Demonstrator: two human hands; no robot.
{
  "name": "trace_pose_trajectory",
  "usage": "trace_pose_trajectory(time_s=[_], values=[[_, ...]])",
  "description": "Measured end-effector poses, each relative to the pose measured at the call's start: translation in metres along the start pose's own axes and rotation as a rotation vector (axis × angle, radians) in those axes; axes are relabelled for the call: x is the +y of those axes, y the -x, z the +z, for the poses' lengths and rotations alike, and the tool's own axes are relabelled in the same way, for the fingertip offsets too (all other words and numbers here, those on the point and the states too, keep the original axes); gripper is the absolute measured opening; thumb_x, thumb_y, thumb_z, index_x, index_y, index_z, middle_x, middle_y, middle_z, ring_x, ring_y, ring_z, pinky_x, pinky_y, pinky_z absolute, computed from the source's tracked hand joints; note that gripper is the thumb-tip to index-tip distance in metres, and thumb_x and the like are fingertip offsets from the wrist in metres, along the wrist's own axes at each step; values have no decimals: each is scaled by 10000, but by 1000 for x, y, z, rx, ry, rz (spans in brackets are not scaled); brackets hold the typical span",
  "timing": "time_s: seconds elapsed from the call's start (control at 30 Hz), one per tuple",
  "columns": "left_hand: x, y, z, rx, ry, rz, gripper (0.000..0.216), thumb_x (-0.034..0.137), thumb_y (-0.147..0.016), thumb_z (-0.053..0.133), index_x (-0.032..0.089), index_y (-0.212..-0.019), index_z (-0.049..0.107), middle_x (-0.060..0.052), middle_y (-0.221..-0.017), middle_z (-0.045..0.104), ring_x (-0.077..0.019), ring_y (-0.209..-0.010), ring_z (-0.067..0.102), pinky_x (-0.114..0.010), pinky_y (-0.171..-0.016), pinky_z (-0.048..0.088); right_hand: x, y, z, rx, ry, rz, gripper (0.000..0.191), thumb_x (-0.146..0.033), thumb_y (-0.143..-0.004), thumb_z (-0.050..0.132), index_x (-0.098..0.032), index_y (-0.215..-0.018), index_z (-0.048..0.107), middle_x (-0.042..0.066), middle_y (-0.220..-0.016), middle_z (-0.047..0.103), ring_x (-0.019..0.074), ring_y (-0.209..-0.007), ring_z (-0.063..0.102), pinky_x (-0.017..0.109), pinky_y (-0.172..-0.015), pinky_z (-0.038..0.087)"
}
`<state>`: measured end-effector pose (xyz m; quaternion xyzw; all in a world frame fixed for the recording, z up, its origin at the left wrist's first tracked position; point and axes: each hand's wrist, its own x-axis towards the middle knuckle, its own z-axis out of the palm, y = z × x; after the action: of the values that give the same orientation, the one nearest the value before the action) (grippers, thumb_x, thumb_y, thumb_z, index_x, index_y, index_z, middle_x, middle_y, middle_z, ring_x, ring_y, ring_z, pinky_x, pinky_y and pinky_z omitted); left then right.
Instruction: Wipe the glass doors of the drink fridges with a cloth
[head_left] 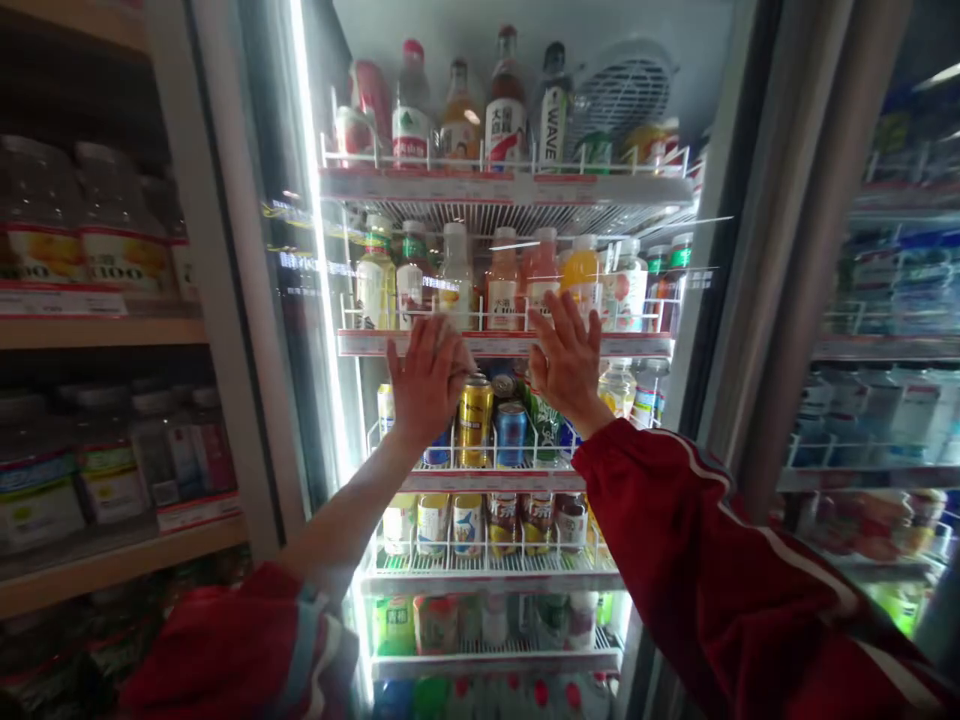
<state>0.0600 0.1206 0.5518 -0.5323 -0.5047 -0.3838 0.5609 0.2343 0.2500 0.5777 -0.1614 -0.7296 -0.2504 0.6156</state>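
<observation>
Both my hands are raised in front of an open, lit drinks fridge. My left hand (426, 380) has its fingers stretched up and together, against the front rail of the second shelf (645, 345). My right hand (566, 358) is spread, fingers apart, at the same rail. Neither hand holds anything. Just below and between them stand a gold can (475, 418) and a blue can (511, 432) on the third shelf. Bottles (502, 280) line the shelf above my fingers. Both arms wear red sleeves.
The fridge's glass door (285, 250) stands swung open at the left. Wooden shelves (97, 330) with jars are at far left. A second fridge (892, 350) with a shut door is at right. Lower shelves hold more bottles (469, 520).
</observation>
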Motion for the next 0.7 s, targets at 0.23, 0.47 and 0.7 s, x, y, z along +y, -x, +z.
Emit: trace_pose_trajectory(time_s=[0.23,0.47,0.7], values=[[16,17,8,-88,-13,183,402,339,-902,472,252,-1294,491,-74,-1440,425,-213,-1391,289,-472,-1172,-1,-2,0,-2,-18,-17,-5,474,-267,-885,376,-238,-1354,438,48,-1487,367,229,-1421,222,519,-1151,116],[13,8,9,-27,28,8,453,316,-890,480,225,-1334,456,-108,-1478,357,-252,-1409,238,-502,-1168,13,-2,-1,-3,-31,-1,4,465,-265,-874,381,-217,-1330,458,58,-1484,373,227,-1423,219,518,-1152,106],[36,-3,15,-76,134,130,648,304,-898,452,146,-1461,173,-160,-1476,346,-228,-1412,229,-470,-1170,103,-26,6,-8,-28,-98,-142,436,-260,-912,342,-205,-1328,461,62,-1456,422,183,-1403,276,473,-1162,151]])
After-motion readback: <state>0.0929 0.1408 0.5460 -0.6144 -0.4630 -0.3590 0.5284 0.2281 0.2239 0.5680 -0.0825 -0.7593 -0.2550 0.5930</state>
